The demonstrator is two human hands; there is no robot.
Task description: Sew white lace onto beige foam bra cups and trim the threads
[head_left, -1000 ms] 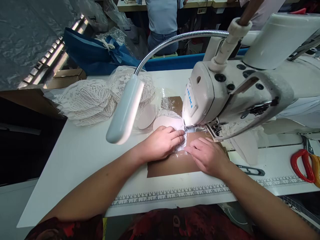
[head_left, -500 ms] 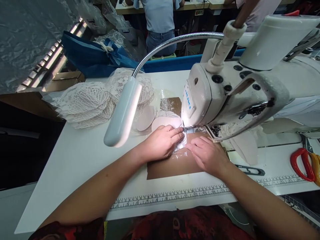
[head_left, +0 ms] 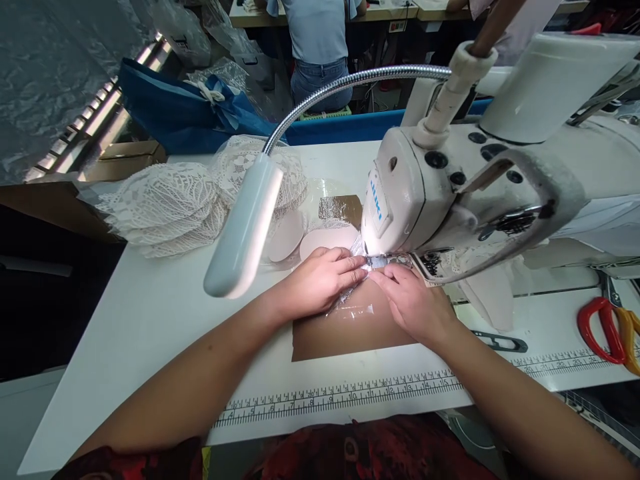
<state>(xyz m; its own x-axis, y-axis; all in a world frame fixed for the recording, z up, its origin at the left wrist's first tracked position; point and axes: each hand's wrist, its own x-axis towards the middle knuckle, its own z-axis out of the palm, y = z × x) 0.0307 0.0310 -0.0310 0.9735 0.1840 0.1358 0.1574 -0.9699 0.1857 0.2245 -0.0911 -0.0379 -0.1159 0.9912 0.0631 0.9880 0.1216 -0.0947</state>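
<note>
A piece of white lace fabric (head_left: 345, 296) lies at the needle of the sewing machine (head_left: 395, 193), mostly covered by my hands. My left hand (head_left: 323, 279) rests on it, fingers stretched flat with the tips close to the presser foot. Just right of the needle, my right hand (head_left: 417, 300) has its thumb and fingers pinched together at the fabric's edge. Beneath both hands is a brown taped sheet (head_left: 350, 337) on the white table. Pale oval cup pieces (head_left: 287, 235) with lace lie left of the machine head.
Stacked lace pieces (head_left: 165, 207) sit at the back left. A gooseneck lamp (head_left: 244, 227) hangs over the left side. Red- and yellow-handled scissors (head_left: 603, 330) and a dark thread snipper (head_left: 500, 341) lie at right. A ruler strip (head_left: 340, 398) runs along the front edge. A person (head_left: 320, 47) sits beyond.
My right hand has moved slightly up and left, closer to the needle and my left fingertips. The lace has shifted and turned under my left hand, so less of it shows between the hands.
</note>
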